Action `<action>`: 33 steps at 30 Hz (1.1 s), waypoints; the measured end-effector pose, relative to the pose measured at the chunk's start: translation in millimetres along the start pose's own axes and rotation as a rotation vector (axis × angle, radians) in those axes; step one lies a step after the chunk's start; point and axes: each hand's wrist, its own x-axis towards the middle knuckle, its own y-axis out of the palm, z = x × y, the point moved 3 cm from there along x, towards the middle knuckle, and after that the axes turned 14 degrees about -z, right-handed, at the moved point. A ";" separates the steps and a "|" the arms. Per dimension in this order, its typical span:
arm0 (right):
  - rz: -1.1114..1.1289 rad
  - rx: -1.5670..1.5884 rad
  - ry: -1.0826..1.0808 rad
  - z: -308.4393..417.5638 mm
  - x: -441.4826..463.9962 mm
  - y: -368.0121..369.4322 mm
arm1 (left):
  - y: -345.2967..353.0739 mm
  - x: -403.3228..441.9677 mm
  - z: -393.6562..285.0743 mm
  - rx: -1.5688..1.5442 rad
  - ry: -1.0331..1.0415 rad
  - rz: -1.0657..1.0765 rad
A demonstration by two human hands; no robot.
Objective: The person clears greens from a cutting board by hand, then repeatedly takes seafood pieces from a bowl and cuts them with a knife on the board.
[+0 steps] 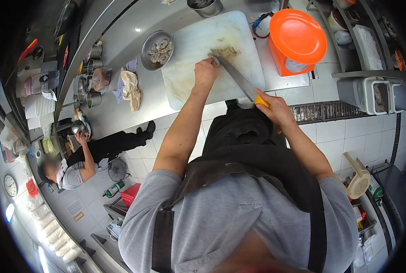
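My right hand point(278, 110) is wrapped round the yellow handle of a large kitchen knife point(237, 78). Its blade slants across a white cutting board point(189, 84), the tip close to my left fingers. My left hand point(206, 73) is closed over the board, pinching a small greyish piece that looks like a shrimp point(217, 60), mostly hidden by the fingers. Just beyond the blade lies a smear of brownish scraps point(230, 53). Left of the board stands a metal bowl point(143, 57) holding several pale shrimp pieces.
A metal pot point(212, 10) with grey contents stands past the board. An orange container with a round lid point(298, 36) is on the right. Cloths point(131, 91) lie on the steel counter point(109, 107). Another person point(77, 173) works at the left.
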 end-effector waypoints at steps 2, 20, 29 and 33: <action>-0.044 -0.024 -0.060 -1.8 1.8 -3.6 | -0.6 0.3 -0.6 0.011 -0.008 0.005; -0.109 -0.067 -0.178 13.4 14.7 -32.3 | 0.3 6.6 -7.8 0.034 -0.080 -0.033; -0.054 -0.048 -0.037 6.4 9.3 -22.7 | -33.0 50.9 8.3 -0.111 -0.125 -0.042; -0.064 -0.063 -0.041 7.6 8.4 -20.2 | -73.1 117.4 2.5 -0.249 -0.062 -0.198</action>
